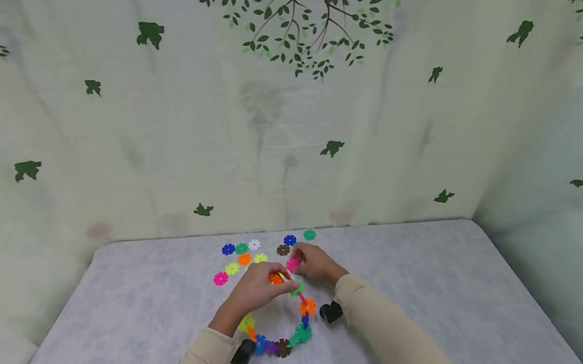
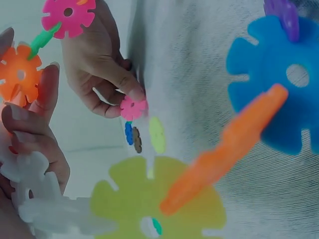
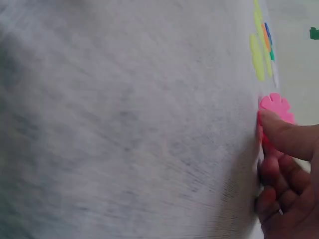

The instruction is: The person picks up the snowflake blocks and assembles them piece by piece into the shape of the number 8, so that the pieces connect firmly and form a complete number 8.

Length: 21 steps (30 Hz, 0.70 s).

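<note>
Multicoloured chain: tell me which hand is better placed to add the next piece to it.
Probably the right hand: its thumb and fingers pinch a pink piece that looks separate from the chain, while the left hand is occupied holding the chain.

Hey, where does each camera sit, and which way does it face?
Head: on the head, facing forward and down at the table; left hand, right hand and sleeves show.
Left wrist: on that wrist, facing the linked ring; both hands show.
Right wrist: on that wrist, facing along the table; right hand shows.
Both wrist views share the pinched pink disc.
</note>
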Each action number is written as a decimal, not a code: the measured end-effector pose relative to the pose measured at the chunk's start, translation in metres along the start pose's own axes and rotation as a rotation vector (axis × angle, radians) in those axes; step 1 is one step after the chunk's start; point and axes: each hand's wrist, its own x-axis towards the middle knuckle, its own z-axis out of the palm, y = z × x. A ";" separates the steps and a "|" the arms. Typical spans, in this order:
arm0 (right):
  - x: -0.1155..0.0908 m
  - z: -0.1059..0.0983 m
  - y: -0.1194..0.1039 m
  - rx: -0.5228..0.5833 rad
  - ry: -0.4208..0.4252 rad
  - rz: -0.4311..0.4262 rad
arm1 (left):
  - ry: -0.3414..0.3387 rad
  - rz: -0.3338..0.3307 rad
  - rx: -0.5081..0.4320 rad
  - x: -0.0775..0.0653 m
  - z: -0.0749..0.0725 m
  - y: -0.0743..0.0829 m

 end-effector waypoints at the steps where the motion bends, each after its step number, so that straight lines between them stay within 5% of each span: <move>1: -0.002 -0.001 0.001 0.034 0.002 -0.013 | 0.000 0.009 0.009 0.000 0.000 0.001; 10: -0.041 -0.041 -0.008 0.659 0.069 -0.343 | -0.033 0.056 0.075 0.000 -0.003 0.011; 14: -0.061 -0.058 -0.020 0.691 0.034 -0.432 | -0.039 0.054 0.097 0.001 -0.005 0.012; 21: -0.075 -0.062 -0.028 0.582 -0.004 -0.496 | -0.058 0.078 0.077 0.006 -0.007 0.012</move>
